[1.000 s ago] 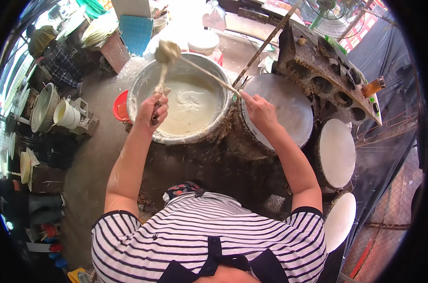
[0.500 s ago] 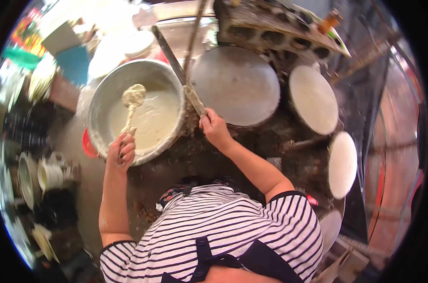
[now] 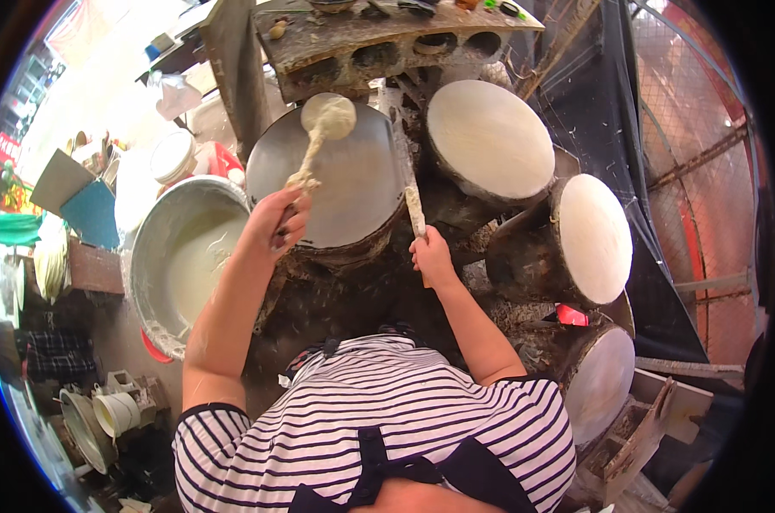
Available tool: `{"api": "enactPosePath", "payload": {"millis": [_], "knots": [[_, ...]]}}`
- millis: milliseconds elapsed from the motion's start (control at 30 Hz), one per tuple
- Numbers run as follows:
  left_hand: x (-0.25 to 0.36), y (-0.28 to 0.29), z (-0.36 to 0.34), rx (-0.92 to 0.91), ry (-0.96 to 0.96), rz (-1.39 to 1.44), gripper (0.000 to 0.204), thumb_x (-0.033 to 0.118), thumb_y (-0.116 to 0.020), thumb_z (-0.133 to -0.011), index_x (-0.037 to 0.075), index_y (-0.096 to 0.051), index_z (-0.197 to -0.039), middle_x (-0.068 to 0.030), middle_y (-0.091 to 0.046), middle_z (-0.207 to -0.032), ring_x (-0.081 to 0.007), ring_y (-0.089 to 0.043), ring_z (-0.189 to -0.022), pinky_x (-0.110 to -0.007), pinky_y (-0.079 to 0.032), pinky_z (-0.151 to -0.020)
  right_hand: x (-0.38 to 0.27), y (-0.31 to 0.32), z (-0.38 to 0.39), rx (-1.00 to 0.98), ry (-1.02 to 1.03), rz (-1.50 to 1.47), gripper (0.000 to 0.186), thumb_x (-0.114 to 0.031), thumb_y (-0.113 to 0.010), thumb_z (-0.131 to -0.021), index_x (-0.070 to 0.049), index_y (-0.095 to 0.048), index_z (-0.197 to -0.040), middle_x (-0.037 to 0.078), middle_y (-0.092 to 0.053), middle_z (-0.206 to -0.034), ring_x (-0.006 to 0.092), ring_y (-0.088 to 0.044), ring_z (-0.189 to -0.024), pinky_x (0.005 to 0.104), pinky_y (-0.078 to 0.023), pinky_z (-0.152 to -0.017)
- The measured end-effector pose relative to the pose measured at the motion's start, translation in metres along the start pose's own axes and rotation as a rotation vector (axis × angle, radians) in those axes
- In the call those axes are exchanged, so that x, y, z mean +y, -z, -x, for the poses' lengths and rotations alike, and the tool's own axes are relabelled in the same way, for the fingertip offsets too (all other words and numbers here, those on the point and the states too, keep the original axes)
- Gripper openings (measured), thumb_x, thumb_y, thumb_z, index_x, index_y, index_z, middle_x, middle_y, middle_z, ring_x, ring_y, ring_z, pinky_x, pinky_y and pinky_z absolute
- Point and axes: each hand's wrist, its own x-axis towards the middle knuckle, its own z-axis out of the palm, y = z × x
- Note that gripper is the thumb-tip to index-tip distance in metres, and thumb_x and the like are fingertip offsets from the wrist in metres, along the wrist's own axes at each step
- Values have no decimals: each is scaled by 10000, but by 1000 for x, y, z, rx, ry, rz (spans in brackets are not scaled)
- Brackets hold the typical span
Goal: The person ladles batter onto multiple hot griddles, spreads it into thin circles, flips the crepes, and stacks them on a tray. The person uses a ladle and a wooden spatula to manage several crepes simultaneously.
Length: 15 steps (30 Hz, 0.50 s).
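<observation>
My left hand [image 3: 280, 218] is closed round the batter-crusted handle of a ladle [image 3: 328, 116]; its batter-coated head hangs over the far part of a round grey griddle [image 3: 317, 209]. My right hand [image 3: 430, 255] grips a long batter-smeared flat stick [image 3: 415, 205], held upright in the picture beside the griddle's right edge. To the lower left of that griddle stands a large metal tub [image 3: 155, 244] with pale batter [image 3: 199, 265] inside, partly behind my left forearm.
Several more griddles [image 3: 592, 235] curve round to my right. Beyond them are a black sheet [image 3: 592, 128] and mesh [image 3: 695, 214]. A stained ledge with holes [image 3: 396, 30] spans the back. Containers, including a white bucket [image 3: 115, 415], crowd the left, near a person's plaid sleeve [image 3: 58, 352].
The view has turned right. The ladle has moved from over the batter tub to over the griddle. The stick has swung from slanting left to pointing away along the griddle's right edge.
</observation>
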Motion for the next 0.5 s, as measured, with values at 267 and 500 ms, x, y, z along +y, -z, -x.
{"api": "enactPosePath", "payload": {"millis": [267, 500], "knots": [[-69, -22, -98, 266, -303, -1125, 237, 240, -503, -881, 34, -493, -998, -84, -532, -645, -201, -562, -483, -340, -433, -399, -5, -7, 11, -78, -85, -30, 299, -47, -407, -862, -1, -451, -1154, 74, -518, -756, 133, -524, -559, 310, -524, -487], [-91, 19, -114, 519, -719, -1859, 496, 242, -507, -867, 53, -373, -1305, -154, -584, -940, -330, -614, -775, -416, -501, -662, -7, -11, 10, -59, -42, -104, 286, -49, -388, -874, 5, -447, -1148, 77, -519, -776, 142, -526, -549, 313, -525, -491]]}}
